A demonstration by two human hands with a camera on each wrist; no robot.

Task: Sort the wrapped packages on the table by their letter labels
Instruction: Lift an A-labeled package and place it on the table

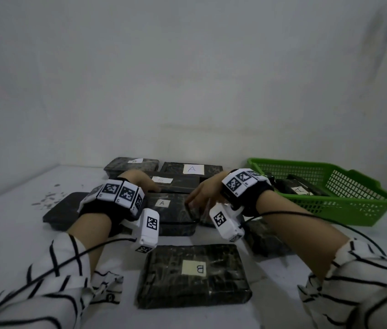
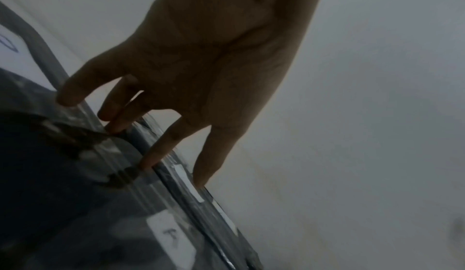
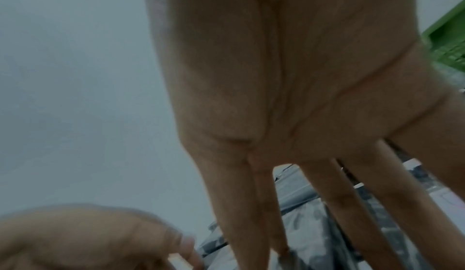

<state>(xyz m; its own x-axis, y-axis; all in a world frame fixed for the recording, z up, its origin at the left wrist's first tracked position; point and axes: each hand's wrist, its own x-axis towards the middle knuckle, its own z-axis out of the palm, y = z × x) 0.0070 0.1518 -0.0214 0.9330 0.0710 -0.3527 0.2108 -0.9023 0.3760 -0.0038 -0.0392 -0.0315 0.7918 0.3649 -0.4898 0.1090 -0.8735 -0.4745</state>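
Note:
Several dark wrapped packages with white letter labels lie on the white table (image 1: pixel 21 233). One marked A (image 1: pixel 171 211) lies between my hands. My left hand (image 1: pixel 145 184) reaches over its far left corner; in the left wrist view the left hand (image 2: pixel 176 75) has nearly straight fingertips (image 2: pixel 148 161) touching the package's edge (image 2: pixel 75 174). My right hand (image 1: pixel 196 198) rests with straight fingers on that package's right edge, and the right wrist view shows these fingers (image 3: pixel 239 204) pointing down at the wrap. A package marked B (image 1: pixel 192 276) lies nearest me.
A green basket (image 1: pixel 354 205) at the right holds a package marked A (image 1: pixel 299 189). More packages lie behind (image 1: pixel 191 169), at the far left (image 1: pixel 64 210) and under my right wrist (image 1: pixel 263 236). A white wall stands close behind the table.

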